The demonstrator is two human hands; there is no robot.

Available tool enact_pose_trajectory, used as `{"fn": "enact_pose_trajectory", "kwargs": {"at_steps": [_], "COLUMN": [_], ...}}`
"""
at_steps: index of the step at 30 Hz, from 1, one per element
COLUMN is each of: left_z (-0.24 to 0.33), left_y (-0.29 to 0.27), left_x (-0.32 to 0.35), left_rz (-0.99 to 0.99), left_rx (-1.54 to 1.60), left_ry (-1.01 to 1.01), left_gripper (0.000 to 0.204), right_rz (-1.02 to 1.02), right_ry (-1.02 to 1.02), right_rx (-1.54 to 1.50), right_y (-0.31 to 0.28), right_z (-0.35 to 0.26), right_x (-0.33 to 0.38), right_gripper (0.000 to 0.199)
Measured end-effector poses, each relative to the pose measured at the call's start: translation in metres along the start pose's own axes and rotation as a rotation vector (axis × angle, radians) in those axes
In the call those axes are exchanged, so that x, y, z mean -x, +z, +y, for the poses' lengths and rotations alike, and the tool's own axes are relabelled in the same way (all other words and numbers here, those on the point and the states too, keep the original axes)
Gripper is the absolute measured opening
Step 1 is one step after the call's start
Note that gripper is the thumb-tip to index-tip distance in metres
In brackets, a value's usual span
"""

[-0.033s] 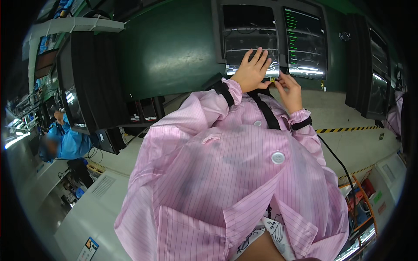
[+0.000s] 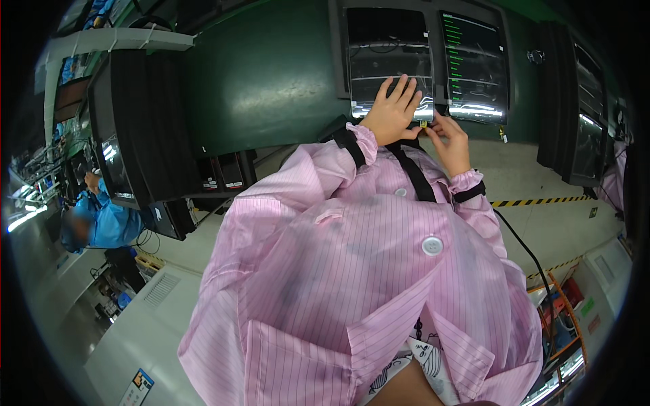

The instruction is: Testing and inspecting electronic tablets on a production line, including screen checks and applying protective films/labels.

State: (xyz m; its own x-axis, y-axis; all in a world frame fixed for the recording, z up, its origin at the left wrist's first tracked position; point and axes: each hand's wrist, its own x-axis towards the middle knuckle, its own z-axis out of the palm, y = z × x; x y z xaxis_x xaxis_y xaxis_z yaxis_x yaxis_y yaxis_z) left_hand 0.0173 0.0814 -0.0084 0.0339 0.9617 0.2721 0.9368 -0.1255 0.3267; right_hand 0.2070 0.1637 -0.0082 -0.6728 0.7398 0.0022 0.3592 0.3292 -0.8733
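My left hand (image 2: 391, 116) lies flat, fingers spread, on the lower part of a dark glass display panel (image 2: 389, 61) with a clear film over it. Its thumb reaches down to a small yellow tab (image 2: 424, 124) at the panel's near right edge. From the right, my right hand (image 2: 450, 141) pinches at that tab with thumb and forefinger; the exact contact is too small to make out. To the right lies a second dark panel (image 2: 477, 74), showing a column of short green lines, with another yellow tab (image 2: 503, 134) hanging from its near edge.
Both panels lie in a dark frame on a green table (image 2: 264, 88). Dark-cased equipment stands at the left (image 2: 145, 122) and a black-sided unit (image 2: 562, 101) at the right. A person in blue (image 2: 112, 220) works at far left. A black cable (image 2: 525, 247) runs by my right side.
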Motion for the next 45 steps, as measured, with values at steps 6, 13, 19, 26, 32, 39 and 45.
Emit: {"fn": "enact_pose_trajectory", "kwargs": {"at_steps": [6, 13, 19, 26, 32, 39, 45], "left_z": [0.009, 0.001, 0.002, -0.055, -0.089, -0.087, -0.084], "left_y": [0.001, 0.001, -0.006, -0.015, 0.025, 0.040, 0.045], "left_x": [0.001, 0.001, -0.005, -0.084, -0.171, -0.198, -0.184], "left_rz": [0.031, 0.012, 0.009, 0.266, 0.091, -0.075, 0.031], "left_rx": [0.050, 0.060, 0.144, -0.058, -0.321, -0.389, -0.320], "left_ry": [-0.070, -0.040, -0.085, -0.289, -0.643, -0.757, -0.736], "left_gripper": [0.061, 0.060, 0.059, 0.049, 0.059, 0.056, 0.056], "right_rz": [-0.018, 0.097, 0.117, 0.165, 0.214, 0.232, 0.028], "right_ry": [0.003, -0.120, -0.089, 0.061, 0.064, 0.083, -0.135], "right_rx": [0.021, 0.197, 0.139, 0.126, 0.154, 0.139, 0.260], "right_y": [0.001, 0.007, -0.001, -0.061, -0.093, -0.118, -0.116], "right_z": [0.003, -0.007, -0.008, -0.008, -0.006, 0.017, 0.005], "right_x": [0.000, -0.001, -0.003, -0.003, -0.010, -0.022, -0.042], "right_gripper": [0.036, 0.027, 0.026, 0.019, 0.015, 0.013, 0.024]}}
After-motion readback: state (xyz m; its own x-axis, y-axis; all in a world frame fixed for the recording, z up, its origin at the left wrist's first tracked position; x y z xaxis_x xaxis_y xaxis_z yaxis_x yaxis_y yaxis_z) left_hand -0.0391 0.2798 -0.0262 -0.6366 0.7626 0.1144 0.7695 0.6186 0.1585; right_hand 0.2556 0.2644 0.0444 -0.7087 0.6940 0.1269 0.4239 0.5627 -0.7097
